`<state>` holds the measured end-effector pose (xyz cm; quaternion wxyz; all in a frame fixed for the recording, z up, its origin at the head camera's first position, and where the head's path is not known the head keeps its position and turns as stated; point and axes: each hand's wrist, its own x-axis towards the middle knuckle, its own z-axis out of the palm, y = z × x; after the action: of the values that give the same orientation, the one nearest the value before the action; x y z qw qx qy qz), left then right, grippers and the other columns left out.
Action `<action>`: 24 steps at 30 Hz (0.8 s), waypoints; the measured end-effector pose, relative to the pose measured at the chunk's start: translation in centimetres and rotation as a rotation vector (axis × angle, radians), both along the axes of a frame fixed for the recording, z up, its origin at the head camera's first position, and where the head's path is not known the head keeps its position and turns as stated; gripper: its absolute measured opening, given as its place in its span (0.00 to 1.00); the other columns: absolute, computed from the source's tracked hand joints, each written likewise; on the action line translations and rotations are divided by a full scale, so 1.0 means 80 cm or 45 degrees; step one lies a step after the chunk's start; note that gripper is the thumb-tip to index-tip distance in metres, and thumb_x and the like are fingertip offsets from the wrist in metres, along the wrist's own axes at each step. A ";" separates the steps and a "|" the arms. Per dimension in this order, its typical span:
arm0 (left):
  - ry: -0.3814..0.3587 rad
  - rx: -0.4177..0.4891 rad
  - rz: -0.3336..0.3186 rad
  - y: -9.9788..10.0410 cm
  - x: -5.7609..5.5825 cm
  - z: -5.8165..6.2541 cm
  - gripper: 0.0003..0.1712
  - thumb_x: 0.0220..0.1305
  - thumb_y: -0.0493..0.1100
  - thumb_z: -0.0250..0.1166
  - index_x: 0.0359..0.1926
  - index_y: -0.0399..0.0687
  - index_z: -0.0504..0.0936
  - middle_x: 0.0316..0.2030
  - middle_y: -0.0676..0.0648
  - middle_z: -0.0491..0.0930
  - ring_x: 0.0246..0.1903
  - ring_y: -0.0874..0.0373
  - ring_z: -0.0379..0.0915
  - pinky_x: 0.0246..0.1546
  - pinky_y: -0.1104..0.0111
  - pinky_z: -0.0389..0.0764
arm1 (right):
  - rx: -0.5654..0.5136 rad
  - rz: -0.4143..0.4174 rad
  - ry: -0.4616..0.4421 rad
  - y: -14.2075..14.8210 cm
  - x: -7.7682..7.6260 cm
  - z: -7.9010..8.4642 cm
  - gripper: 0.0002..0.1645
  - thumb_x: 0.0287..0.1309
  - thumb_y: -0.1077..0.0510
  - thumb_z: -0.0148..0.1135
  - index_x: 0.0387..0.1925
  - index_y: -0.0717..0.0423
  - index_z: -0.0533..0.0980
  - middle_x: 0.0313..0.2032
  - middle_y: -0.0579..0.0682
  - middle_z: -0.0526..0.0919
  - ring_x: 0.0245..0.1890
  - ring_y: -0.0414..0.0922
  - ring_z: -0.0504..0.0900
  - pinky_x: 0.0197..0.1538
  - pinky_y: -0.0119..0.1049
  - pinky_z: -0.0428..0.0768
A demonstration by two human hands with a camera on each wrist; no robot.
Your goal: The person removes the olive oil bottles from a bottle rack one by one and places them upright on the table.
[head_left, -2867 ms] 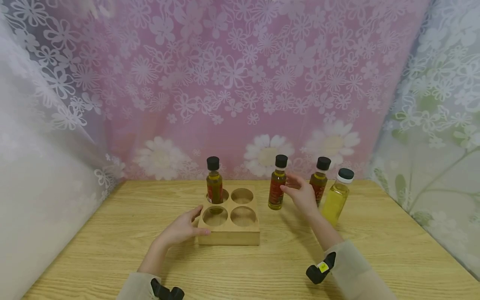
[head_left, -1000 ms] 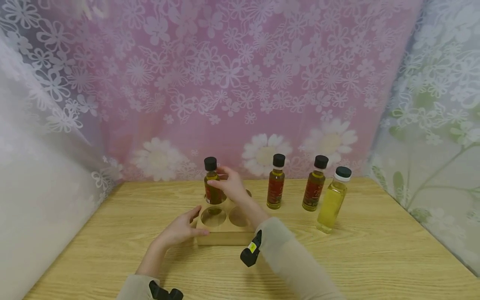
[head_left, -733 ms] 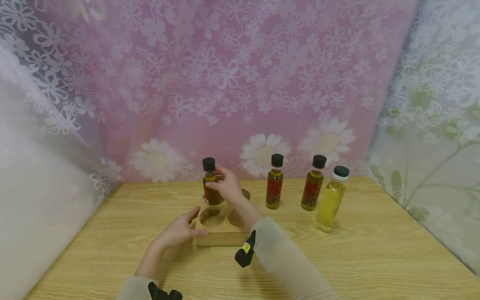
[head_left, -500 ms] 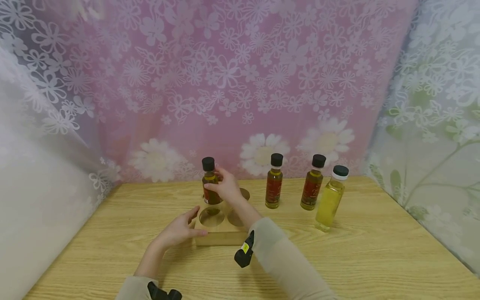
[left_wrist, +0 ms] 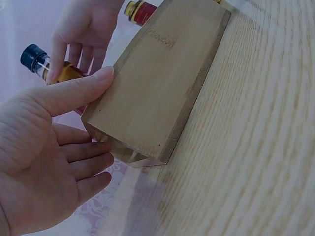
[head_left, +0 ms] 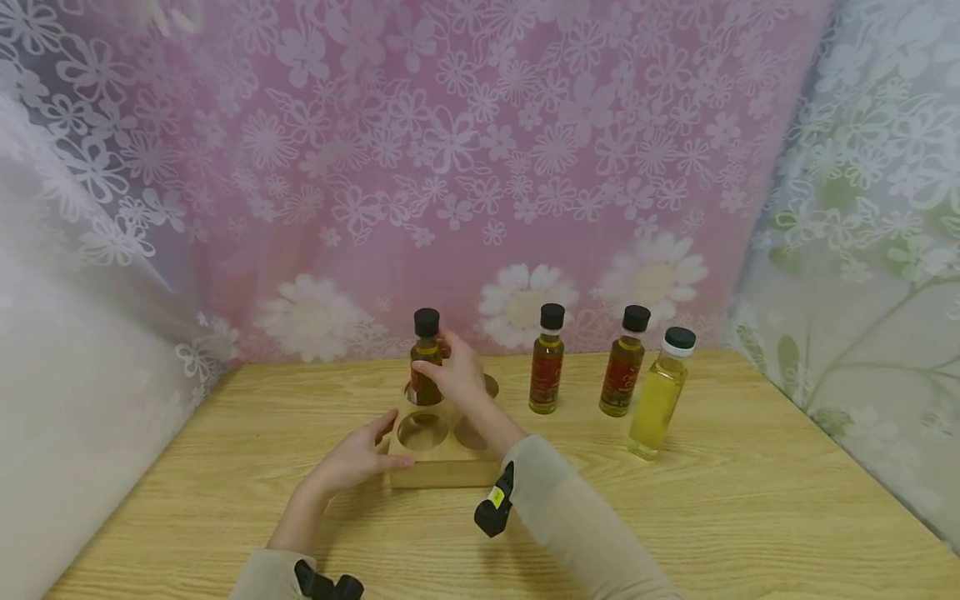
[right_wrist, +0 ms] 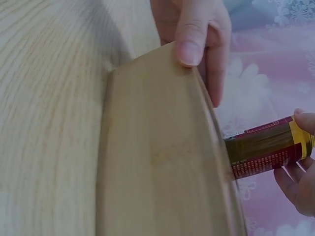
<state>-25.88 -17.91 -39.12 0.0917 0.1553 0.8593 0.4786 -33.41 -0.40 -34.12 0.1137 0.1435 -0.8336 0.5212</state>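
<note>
A wooden bottle holder with round holes stands on the table. In the head view, a dark oil bottle with a black cap is upright in its back left hole. My right hand pinches this bottle between thumb and fingers. The right wrist view shows the bottle's red label and its lower part entering the holder. With thumb on the front face and fingers along the left side, my left hand holds the holder's near left corner. The left wrist view shows that thumb at the face's edge.
To the right stand two dark oil bottles with red labels, one nearer and one farther. Beside them is a clear, square bottle of yellow oil. A flowered pink curtain hangs behind the table.
My right hand has moved left from the standing bottles to the bottle in the holder and taken hold of it. In the last half second, that bottle has shifted slightly right and up.
</note>
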 end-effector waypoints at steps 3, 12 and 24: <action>0.007 0.002 -0.005 -0.001 -0.002 -0.001 0.55 0.53 0.50 0.70 0.71 0.34 0.47 0.69 0.34 0.47 0.65 0.34 0.46 0.59 0.46 0.60 | -0.056 0.010 0.003 0.005 0.001 0.009 0.32 0.52 0.54 0.68 0.59 0.50 0.70 0.51 0.53 0.77 0.50 0.51 0.76 0.49 0.45 0.77; 0.007 -0.014 0.004 0.000 0.000 -0.002 0.56 0.53 0.52 0.70 0.70 0.33 0.47 0.69 0.34 0.47 0.66 0.34 0.45 0.60 0.45 0.58 | -0.176 0.023 0.138 0.029 0.003 0.033 0.31 0.52 0.56 0.69 0.58 0.56 0.70 0.50 0.55 0.77 0.50 0.52 0.76 0.50 0.45 0.77; 0.024 -0.017 0.013 0.001 0.001 0.000 0.55 0.52 0.50 0.70 0.70 0.32 0.48 0.68 0.34 0.50 0.66 0.36 0.46 0.61 0.47 0.57 | -0.112 0.014 0.142 0.079 0.010 0.070 0.35 0.53 0.53 0.68 0.62 0.49 0.67 0.54 0.54 0.74 0.53 0.50 0.73 0.53 0.50 0.73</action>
<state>-25.83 -17.80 -39.11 0.0820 0.1548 0.8641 0.4719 -32.63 5.91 -28.53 0.1632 0.1719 -0.8015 0.5490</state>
